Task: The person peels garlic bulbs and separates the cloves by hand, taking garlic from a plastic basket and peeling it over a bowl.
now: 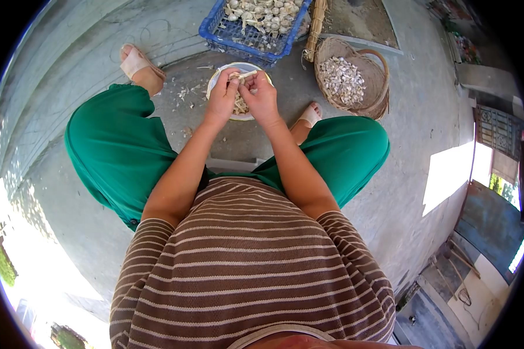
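Note:
Both hands are together over a white bowl (213, 87) with a yellowish rim, which stands on the floor between the feet. My left hand (222, 99) is closed on a pale garlic bulb (236, 75), its thumb and fingers pinched around it. Against it, my right hand (260, 99) has its fingers pressed on the same garlic, whose pale stem points to the right. Loose garlic pieces (240, 106) lie in the bowl, partly hidden beneath the hands.
A blue plastic crate (247, 51) of garlic bulbs stands beyond the bowl. To its right are a straw bundle (315, 26) and a handled wicker basket (371, 104) holding separated cloves (342, 80). Peel scraps (192, 92) lie on the floor left of the bowl.

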`<control>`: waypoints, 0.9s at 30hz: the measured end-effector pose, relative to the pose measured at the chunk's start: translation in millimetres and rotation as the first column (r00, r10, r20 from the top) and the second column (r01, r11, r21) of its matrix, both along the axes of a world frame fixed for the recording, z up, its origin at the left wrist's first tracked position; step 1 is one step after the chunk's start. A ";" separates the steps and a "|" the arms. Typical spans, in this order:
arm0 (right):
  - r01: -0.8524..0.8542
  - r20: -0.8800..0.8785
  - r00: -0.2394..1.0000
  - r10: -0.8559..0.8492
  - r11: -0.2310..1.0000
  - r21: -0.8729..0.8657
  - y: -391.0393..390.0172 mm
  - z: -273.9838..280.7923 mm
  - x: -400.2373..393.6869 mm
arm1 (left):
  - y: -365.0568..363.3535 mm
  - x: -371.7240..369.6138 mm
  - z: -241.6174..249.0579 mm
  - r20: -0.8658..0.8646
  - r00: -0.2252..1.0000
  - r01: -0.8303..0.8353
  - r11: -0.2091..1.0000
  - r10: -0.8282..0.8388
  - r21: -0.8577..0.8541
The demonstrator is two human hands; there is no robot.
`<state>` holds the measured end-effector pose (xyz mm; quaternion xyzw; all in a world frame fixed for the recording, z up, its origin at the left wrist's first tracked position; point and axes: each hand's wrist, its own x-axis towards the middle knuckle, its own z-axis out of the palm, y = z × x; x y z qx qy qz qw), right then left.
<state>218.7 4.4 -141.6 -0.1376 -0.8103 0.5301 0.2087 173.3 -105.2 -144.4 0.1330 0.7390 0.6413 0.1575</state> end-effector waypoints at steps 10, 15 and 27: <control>-0.023 0.052 0.998 0.023 1.000 0.013 -8.7 1.0 3.9 | 2.1 3.0 -14.8 0.038 0.997 -0.063 0.996 0.061 0.057; -0.078 0.042 0.996 0.077 0.996 0.039 -17.9 -10.1 8.4 | 5.9 3.3 11.4 0.291 0.955 -0.147 0.954 0.067 0.262; -0.163 -0.167 0.985 0.044 0.550 -0.819 -3.3 16.7 4.5 | -0.1 -3.2 10.2 0.520 0.812 -0.146 0.773 -0.263 0.618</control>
